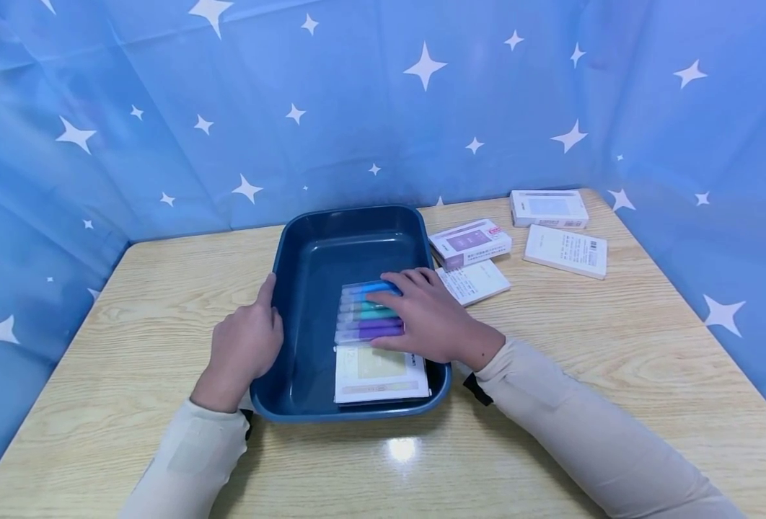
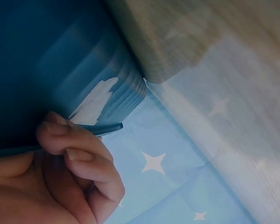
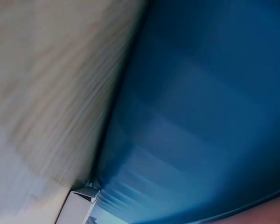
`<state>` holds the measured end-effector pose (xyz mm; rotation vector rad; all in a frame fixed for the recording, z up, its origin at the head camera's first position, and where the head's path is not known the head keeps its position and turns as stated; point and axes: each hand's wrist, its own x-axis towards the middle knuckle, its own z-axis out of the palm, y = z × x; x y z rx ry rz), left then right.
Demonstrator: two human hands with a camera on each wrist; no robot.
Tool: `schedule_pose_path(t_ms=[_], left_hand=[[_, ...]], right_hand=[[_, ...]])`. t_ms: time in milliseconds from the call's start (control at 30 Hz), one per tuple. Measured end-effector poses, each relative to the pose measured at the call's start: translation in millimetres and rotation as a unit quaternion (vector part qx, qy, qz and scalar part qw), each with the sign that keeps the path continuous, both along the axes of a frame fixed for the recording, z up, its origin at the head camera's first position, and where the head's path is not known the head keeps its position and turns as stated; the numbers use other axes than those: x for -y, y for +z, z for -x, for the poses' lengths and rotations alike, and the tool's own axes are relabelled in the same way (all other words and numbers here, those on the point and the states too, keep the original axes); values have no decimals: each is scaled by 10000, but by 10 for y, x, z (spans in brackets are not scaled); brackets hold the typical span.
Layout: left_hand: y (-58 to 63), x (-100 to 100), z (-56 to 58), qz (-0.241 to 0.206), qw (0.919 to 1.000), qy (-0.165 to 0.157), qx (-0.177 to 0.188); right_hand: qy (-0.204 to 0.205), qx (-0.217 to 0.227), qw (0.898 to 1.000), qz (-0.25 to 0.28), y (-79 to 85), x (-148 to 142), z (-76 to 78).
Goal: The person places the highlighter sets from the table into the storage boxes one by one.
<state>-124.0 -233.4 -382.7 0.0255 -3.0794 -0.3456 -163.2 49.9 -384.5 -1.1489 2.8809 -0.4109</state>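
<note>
A dark blue plastic tub stands on the wooden table. My left hand grips its left rim, index finger along the edge; the left wrist view shows the fingers curled at the rim. Inside the tub, my right hand holds a clear pack of markers in blue, teal and purple, with fingers and thumb spread over its right part. Just below the pack, a white flat box lies in the tub. Only a sliver of the right hand shows in the right wrist view, beside the tub's outer wall.
Right of the tub lie a white and purple box and a printed white pad, close to its wall. Farther right are another white box and another printed pad. A blue star-patterned curtain borders the table.
</note>
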Motion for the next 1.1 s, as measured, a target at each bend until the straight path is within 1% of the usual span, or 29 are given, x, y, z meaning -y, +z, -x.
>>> schedule_pose_path(t_ms=[367,1100], left_hand=[[15,1,-6,-23,10000,29,37],[0,-4,1,-8,10000,29,31]], right_hand=[[-16,-66,9999,-91,-26,14,11],[-99,2,9991,-406,-16,21,-5]])
